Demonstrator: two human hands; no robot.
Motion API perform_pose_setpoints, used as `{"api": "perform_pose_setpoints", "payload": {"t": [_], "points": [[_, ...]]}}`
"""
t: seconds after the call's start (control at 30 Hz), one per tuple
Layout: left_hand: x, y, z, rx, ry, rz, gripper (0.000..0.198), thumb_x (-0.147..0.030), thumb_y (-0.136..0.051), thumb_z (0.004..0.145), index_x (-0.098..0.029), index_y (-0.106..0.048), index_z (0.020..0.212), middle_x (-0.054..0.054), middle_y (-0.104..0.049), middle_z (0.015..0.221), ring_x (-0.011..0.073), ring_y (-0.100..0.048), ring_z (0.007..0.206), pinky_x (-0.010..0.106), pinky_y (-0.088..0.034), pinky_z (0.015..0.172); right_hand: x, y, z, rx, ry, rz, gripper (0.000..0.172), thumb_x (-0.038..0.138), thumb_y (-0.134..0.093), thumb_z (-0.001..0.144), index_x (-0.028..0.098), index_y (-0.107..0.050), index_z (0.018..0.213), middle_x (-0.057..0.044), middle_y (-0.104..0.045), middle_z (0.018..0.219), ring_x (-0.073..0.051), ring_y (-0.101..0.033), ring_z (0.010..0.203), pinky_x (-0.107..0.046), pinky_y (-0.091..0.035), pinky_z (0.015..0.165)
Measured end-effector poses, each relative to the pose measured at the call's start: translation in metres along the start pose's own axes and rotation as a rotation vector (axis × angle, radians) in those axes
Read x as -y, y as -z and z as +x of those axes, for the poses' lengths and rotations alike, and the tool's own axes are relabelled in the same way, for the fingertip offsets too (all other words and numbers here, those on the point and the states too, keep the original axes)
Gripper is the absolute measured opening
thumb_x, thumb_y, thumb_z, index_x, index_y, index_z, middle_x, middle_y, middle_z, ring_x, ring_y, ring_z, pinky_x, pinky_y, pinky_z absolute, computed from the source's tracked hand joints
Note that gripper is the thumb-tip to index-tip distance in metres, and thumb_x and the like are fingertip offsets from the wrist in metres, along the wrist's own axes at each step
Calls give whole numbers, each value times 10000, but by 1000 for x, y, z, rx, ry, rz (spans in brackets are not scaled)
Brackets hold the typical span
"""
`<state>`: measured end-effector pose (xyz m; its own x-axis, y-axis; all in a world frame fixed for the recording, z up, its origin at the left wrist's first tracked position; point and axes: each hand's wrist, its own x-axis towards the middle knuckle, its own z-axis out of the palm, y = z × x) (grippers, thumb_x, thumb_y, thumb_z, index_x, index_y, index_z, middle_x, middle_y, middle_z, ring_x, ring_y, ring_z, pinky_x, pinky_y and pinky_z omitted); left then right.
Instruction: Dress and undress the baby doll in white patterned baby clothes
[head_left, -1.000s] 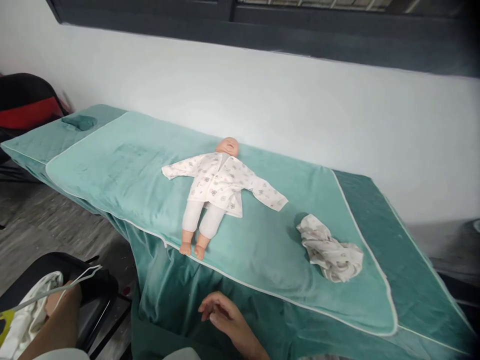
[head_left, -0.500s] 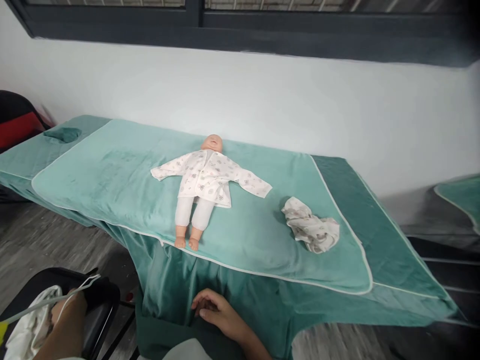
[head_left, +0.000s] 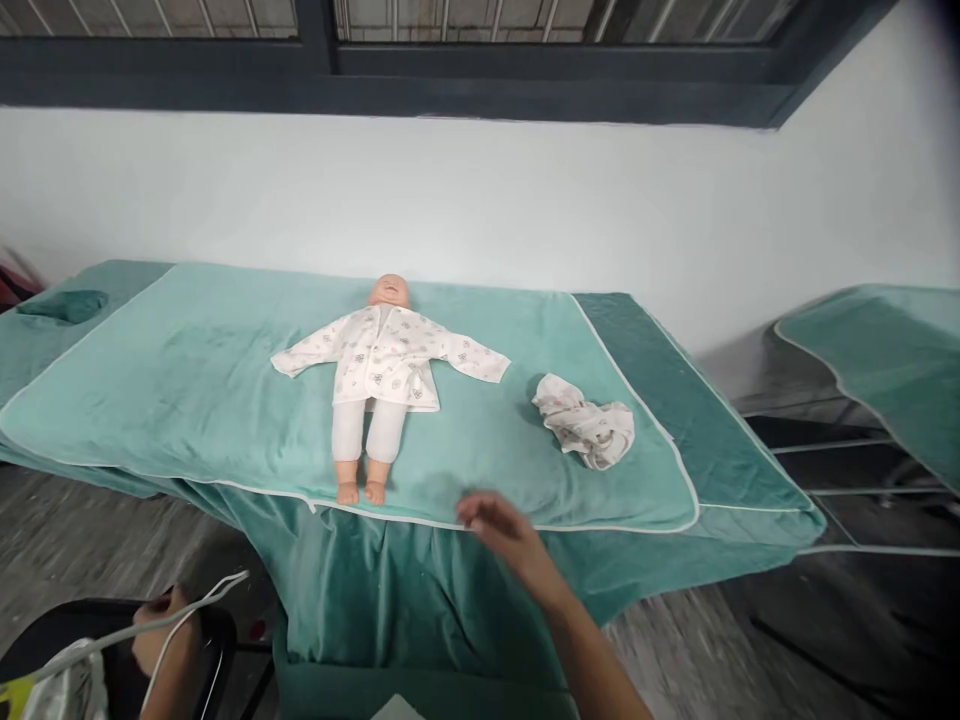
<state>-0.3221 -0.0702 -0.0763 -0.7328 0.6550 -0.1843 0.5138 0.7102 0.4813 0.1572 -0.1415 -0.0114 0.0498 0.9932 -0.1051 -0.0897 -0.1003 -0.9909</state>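
Observation:
A baby doll [head_left: 390, 290] lies on its back on the green padded bed, with its feet towards me. It wears white trousers [head_left: 386, 430] and a white printed baby shirt [head_left: 381, 362], whose sleeves spread out to both sides. To its right is a crumpled white printed cloth [head_left: 589, 420]. My right hand [head_left: 506, 535] is over the bed's front edge, fingers apart and holding nothing. Low on the left, my left hand [head_left: 169, 635] is curled above a black chair, partly behind a pale cable; its grasp is hidden. White fabric [head_left: 79, 685] lies beside it on the chair.
The bed cover [head_left: 225, 380] hangs down in folds at the front. A dark window frame [head_left: 525, 85] runs along the wall behind. Another green-covered bed [head_left: 892, 360] stands at the right. The black chair [head_left: 214, 640] is at my lower left, with the pale cable [head_left: 191, 608] crossing it.
My right hand has risen from near my lap to the bed's front edge. My left hand has moved away from the white fabric on the chair. The view has shifted rightwards.

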Motion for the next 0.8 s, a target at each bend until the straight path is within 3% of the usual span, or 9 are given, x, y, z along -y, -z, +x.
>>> {"api": "perform_pose_setpoints", "payload": {"t": [0.07,0.13,0.23,0.33,0.43,0.5,0.57,0.67,0.8], "points": [[-31,-17,-7,-75,-64,-125,310,-573,-510,772,-282,-411,724,40,-555,707,506,-699,1076,657,-550,919,21,12,44,-235,72,-5,353,504,-767,853,235,-711,1075,-70,-718,1133,-222,-640,1080,-389,-486,1004],[-78,-34,-16,-88,-216,-245,339,-605,-510,849,-266,-489,850,52,-652,929,398,-693,1117,560,-546,1008,36,16,99,-470,75,-61,403,539,-807,770,215,-695,982,-77,-723,1108,-236,-637,1089,-410,-481,1036],[-167,-57,-31,-35,-435,-382,365,-590,-515,915,-253,-595,1030,33,-694,1086,249,-683,1097,387,-561,1008,44,9,181,-560,20,-79,433,529,-838,701,214,-651,932,-70,-723,1050,-256,-630,1094,-439,-456,1071],[-252,-75,-45,265,-608,-740,375,-511,-606,919,-200,-653,1124,97,-700,1209,252,-657,1162,399,-525,1074,41,-7,237,-516,-26,-43,422,557,-816,719,206,-646,879,-72,-739,987,-283,-656,1087,-434,-492,1026],[-309,-87,-58,667,-520,-963,394,-496,-671,917,-194,-690,1170,107,-720,1260,276,-649,1243,440,-480,1154,37,-25,263,-409,-57,50,440,607,-772,760,202,-653,882,-99,-763,997,-299,-707,1033,-423,-574,893],[-329,-91,-65,928,-488,-1083,440,-487,-708,909,-197,-685,1239,114,-726,1296,295,-645,1290,466,-468,1177,36,-33,271,-377,-42,117,452,598,-757,782,217,-642,997,-104,-761,1147,-283,-713,1090,-407,-602,884],[-342,-94,-69,1070,-476,-1159,481,-456,-740,898,-199,-670,1298,120,-720,1336,309,-644,1315,484,-465,1186,37,-35,276,-355,14,205,484,551,-766,789,236,-608,1121,-93,-722,1294,-260,-699,1167,-401,-604,954],[-354,-102,-73,1105,-493,-1183,521,-401,-770,880,-199,-657,1347,123,-690,1402,321,-633,1340,489,-465,1195,41,-27,286,-317,108,309,508,487,-770,799,252,-571,1203,-71,-690,1356,-247,-690,1207,-419,-579,1048],[-361,-122,-75,1105,-539,-1223,537,-396,-751,899,-227,-627,1394,102,-631,1489,311,-581,1405,475,-452,1214,41,-3,297,-281,149,260,427,461,-740,849,230,-577,1170,-64,-719,1258,-228,-696,1175,-416,-549,1082]]}}
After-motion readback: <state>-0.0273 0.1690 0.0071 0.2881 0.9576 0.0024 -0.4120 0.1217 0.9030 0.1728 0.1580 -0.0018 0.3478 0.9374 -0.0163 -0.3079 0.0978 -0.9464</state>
